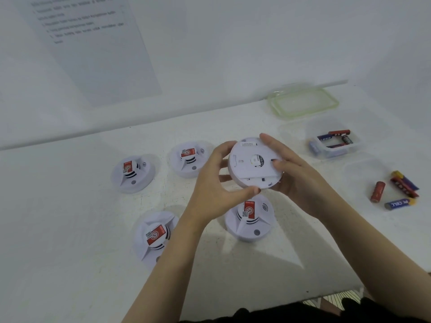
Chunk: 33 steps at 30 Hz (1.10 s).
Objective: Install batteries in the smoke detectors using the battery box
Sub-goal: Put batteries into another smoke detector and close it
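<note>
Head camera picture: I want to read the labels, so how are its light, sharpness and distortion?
Head view: soft, even light, faint arm shadows on the table; the printed sheet on the wall is too blurred to read; the table's far edge bows from the wide lens; the blue loose battery has a partly legible label.

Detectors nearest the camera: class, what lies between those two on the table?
In the head view, the left forearm crosses between them; the left hand grips a raised detector.
</note>
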### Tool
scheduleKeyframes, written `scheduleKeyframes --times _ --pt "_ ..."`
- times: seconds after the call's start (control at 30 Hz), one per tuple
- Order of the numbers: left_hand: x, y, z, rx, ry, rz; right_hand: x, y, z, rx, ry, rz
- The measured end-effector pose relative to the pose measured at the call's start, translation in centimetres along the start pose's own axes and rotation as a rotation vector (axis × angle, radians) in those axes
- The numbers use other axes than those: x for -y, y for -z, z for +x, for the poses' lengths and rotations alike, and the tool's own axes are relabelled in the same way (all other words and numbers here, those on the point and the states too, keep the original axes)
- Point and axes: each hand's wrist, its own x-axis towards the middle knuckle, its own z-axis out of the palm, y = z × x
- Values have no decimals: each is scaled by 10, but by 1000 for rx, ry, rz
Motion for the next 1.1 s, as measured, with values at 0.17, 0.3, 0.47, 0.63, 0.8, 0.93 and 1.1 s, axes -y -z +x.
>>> scheduleKeyframes --times 0.17,0.3,0.47,0.63,0.8,0.93,1.1 --pt "-1 -6 -5 48 6 -19 5 -7 -9 90 15 -195" --pt "0 -4 -11 66 3 -49 16 -11 -13 161 25 -347" --pt "-6 2 -17 83 -26 -52 27 -15 -18 225 -7 -424" --pt "-10 7 -26 89 -43 -39 35 -22 -21 278 -17 -458" --pt "-13 11 -33 106 -64 -31 40 -26 -27 353 -43 -490" --pt "-12 12 -38 118 -56 -60 45 -29 -30 378 -31 -576" --pt "-12 15 -44 103 -66 -35 47 -29 -37 253 139 -958"
